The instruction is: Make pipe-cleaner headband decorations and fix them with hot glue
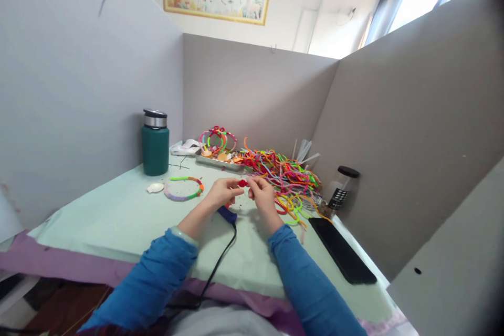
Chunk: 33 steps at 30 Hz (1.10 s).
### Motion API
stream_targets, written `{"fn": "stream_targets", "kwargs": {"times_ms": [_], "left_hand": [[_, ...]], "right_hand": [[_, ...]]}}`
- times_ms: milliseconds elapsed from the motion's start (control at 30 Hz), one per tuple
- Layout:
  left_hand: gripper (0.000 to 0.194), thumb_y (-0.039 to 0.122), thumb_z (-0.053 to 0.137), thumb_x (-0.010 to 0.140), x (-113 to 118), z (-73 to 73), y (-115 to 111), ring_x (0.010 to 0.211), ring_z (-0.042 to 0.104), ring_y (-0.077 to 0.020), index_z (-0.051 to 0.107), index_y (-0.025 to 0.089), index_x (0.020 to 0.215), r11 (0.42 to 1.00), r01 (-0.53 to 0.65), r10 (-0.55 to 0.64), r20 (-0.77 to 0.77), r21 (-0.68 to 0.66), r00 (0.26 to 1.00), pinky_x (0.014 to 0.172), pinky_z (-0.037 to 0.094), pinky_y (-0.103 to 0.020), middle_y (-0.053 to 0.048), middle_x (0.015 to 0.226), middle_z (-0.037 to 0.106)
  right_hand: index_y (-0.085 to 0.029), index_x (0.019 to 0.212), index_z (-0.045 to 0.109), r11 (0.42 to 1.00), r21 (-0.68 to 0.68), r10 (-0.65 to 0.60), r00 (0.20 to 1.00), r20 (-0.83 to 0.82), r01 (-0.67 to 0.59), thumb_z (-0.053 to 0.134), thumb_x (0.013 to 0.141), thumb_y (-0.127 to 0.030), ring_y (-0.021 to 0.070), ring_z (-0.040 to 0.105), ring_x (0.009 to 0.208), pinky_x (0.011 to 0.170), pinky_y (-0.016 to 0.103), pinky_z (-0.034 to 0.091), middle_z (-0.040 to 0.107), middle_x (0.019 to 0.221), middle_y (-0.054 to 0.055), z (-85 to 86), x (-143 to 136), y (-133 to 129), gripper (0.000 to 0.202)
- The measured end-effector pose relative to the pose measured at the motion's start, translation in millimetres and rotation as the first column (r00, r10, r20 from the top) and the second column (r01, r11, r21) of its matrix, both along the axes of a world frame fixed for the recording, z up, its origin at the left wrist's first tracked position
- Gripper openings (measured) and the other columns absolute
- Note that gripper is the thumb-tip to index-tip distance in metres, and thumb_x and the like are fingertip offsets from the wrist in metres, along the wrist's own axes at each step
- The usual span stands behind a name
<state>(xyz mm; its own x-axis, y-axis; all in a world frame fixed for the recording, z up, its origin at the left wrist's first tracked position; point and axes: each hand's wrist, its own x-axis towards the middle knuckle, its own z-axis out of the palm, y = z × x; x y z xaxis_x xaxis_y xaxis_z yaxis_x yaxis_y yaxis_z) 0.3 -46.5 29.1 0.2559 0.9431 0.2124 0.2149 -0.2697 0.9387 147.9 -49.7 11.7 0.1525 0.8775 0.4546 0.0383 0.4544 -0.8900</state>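
Beyond both hands (242, 191), pipe cleaners (283, 170) crowd the tray (220, 161).

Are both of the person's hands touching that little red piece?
Touching. The head view shows the left hand and right hand pinching the small red piece between their fingertips, one from each side.

Both forearms (blue sleeves) angled inward, left hand (224, 192) and right hand (261, 192) nearly touching at centre, fingers (236, 184) pinched together, wrists raised.
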Motion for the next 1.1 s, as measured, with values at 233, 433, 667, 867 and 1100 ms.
{"fn": "stream_targets", "kwargs": {"times_ms": [233, 433, 667, 867, 1100], "left_hand": [[0.036, 0.037, 0.071, 0.065, 0.2, 8.5, -7.4, 0.043, 0.045, -0.0057, 0.069, 0.009, 0.088, 0.996, 0.032, -0.007, 0.273, -0.085, 0.962, 0.043, 0.036, -0.020, 0.000, 0.060, 0.061], [0.038, 0.046, 0.069, 0.065, -2.3, 2.0, 1.0, 0.040, 0.043, -0.0055, 0.067, 0.010, 0.079, 0.996, 0.008, 0.016, 0.282, -0.085, 0.959, 0.040, 0.031, -0.020, 0.000, 0.058, 0.060], [0.031, 0.043, 0.061, 0.070, -3.5, -2.1, 7.5, 0.035, 0.040, -0.0078, 0.056, 0.015, 0.059, 0.993, -0.120, 0.120, 0.098, 0.001, 0.988, 0.039, 0.030, -0.021, 0.005, 0.038, 0.045], [0.029, 0.043, 0.063, 0.068, -8.1, -2.7, 10.5, 0.038, 0.041, -0.0083, 0.057, 0.015, 0.061, 0.997, -0.070, 0.071, -0.014, 0.043, 0.997, 0.041, 0.030, -0.021, 0.005, 0.040, 0.046], [0.035, 0.045, 0.071, 0.062, -21.4, 6.1, 6.4, 0.040, 0.041, -0.0064, 0.058, 0.013, 0.062, 0.978, 0.187, -0.175, 0.119, -0.094, 0.977, 0.043, 0.030, -0.021, 0.004, 0.047, 0.049]], "right_hand": [[-0.016, 0.074, 0.063, 0.987, -0.084, 0.105, 0.953, -0.283, -0.134, 0.070, 0.066, -0.042, 0.0076, 0.041, 0.042, 0.042, 0.021, 0.028, 0.053, 0.050, -0.004, 0.3, -8.7, -3.4, 0.029], [-0.015, 0.075, 0.065, 0.987, -0.085, 0.116, 0.978, -0.175, -0.133, 0.066, 0.070, -0.043, 0.0083, 0.044, 0.043, 0.041, 0.021, 0.029, 0.060, 0.057, 0.000, -0.9, -13.0, -7.8, 0.029], [-0.017, 0.074, 0.062, 1.000, -0.025, -0.001, 0.995, 0.098, 0.004, 0.058, 0.077, -0.040, 0.0110, 0.047, 0.045, 0.046, 0.024, 0.036, 0.059, 0.059, 0.000, -7.8, -15.2, -5.1, 0.024], [-0.019, 0.079, 0.062, 0.906, 0.417, -0.299, 0.813, 0.499, 0.077, 0.047, 0.087, -0.024, 0.0182, 0.058, 0.076, 0.070, 0.029, 0.042, 0.064, 0.079, 0.006, -3.6, -6.2, -11.3, 0.018], [-0.020, 0.079, 0.062, 0.956, 0.290, -0.083, 0.897, 0.434, -0.051, 0.057, 0.085, -0.031, 0.0138, 0.054, 0.058, 0.057, 0.027, 0.042, 0.060, 0.068, 0.001, 5.3, 4.3, -13.0, 0.014]]}}
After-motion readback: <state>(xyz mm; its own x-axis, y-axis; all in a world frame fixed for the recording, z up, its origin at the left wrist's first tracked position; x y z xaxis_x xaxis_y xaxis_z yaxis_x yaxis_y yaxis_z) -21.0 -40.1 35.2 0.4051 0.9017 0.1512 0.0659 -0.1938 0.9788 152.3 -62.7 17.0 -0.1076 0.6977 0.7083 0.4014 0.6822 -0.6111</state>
